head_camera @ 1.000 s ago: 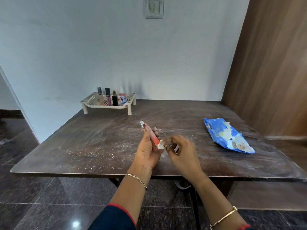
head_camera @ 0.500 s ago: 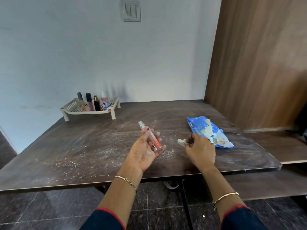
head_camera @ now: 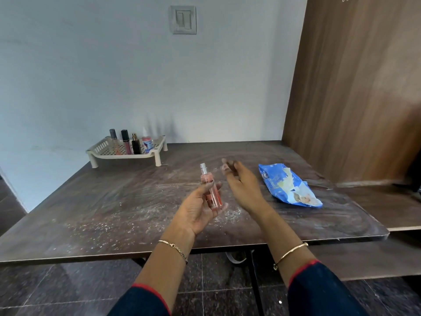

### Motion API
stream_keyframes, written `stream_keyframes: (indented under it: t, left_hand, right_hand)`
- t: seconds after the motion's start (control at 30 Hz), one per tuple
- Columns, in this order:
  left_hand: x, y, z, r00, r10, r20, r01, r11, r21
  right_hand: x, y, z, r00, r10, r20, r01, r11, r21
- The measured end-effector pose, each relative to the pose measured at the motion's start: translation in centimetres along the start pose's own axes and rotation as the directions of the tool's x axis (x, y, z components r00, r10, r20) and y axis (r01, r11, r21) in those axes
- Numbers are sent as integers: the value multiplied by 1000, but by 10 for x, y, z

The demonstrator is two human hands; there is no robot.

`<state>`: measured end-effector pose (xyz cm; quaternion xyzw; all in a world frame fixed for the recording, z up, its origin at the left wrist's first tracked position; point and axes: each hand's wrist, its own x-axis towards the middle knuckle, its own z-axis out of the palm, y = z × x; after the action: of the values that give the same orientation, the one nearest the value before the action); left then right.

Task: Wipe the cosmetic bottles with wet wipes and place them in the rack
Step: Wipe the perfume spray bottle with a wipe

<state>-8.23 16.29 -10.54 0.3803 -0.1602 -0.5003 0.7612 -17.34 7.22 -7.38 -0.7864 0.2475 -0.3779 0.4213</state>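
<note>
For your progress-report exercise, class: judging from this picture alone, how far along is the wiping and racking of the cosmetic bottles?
Apparently done: four bottles stand in the rack. In hand: the left hand grips a pink bottle above the table; the right hand beside it is blurred, so what it holds is unclear. Left: setting this bottle in the rack.

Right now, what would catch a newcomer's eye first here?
The pink bottle held in the left hand above the middle of the table. Next, the blue pack lying to its right, and the rack at the far left with four bottles standing in it.
</note>
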Motion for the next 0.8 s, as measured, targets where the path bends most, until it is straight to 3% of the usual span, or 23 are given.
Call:
stream_keyframes:
  t: [0.1,0.53,0.7,0.8]
  left_hand:
    - [-2,13,-9,1000,26,-16,-25,999,43]
    - [-12,135,-89,921,347,-177,-257,883,393]
    - [5,193,-126,866,465,-183,-247,716,653]
    - [25,229,-150,784,598,-167,-218,517,828]
  right_hand:
    - [14,-25,18,995,-39,88,29,994,108]
    - [93,-93,147,944,-231,234,247,968,-37]
    - [138,-116,205,901,-320,293,354,932,-72]
    - [169,-131,236,855,-394,338,453,884,-113]
